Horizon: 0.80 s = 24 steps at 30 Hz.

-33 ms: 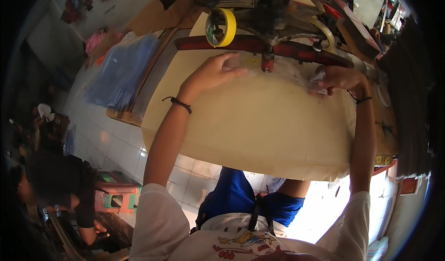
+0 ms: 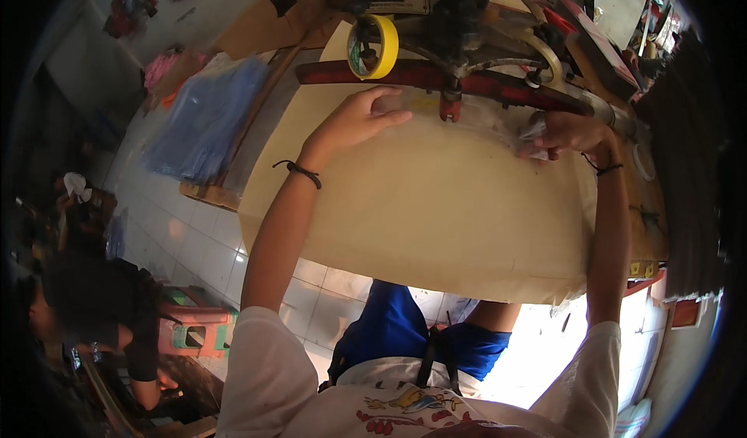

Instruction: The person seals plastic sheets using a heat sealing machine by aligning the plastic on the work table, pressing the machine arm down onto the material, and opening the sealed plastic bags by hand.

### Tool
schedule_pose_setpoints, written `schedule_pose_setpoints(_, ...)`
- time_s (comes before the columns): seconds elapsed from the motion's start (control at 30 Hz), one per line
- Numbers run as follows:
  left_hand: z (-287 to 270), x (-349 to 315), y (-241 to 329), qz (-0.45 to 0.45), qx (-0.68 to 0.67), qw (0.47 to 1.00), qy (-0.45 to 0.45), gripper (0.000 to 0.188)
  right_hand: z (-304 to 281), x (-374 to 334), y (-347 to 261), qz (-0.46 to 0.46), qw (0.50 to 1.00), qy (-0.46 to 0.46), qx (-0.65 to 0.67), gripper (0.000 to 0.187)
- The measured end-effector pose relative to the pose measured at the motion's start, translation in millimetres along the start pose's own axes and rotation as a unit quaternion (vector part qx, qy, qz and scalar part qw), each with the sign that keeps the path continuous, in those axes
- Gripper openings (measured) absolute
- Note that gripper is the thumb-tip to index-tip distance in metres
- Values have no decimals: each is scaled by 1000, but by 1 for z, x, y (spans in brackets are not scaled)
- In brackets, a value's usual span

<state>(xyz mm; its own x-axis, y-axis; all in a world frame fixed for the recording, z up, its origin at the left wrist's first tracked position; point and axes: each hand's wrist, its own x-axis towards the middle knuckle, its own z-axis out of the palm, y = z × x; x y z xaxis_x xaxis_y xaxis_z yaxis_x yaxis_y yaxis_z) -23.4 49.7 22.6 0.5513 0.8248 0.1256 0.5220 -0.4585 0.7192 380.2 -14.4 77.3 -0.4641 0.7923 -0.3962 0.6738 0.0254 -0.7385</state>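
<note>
Plastic film (image 2: 490,122) lies between left hand (image 2: 354,120), fingers parted, and right hand (image 2: 574,132), pinching it

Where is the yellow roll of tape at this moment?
In the head view, the yellow tape roll is near the top, left of centre, overlapping the red bar and just above the left hand.

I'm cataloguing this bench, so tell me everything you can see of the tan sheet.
The tan sheet is broad, thin and paper-like, plain except for a few small dark specks. It lies mostly flat, its far part reaching the red bar and its near edge jutting above the blue shorts. The left hand is over its far left; the right hand, gripping clear plastic, over its far right. Whether either touches it is unclear.
</note>
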Motion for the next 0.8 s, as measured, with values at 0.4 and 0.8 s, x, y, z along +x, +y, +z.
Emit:
schedule_pose_setpoints(0.4, -9, -3, -6, -64, -398, 906, -131, 59, 2, 11, 25, -47, 984, -88, 147, 42)
schedule_pose_setpoints(0.8, 10, 13, -16, -65, -403, 912, -25, 47, 3, 18, 58, -15, 949, 0, 314, 50)
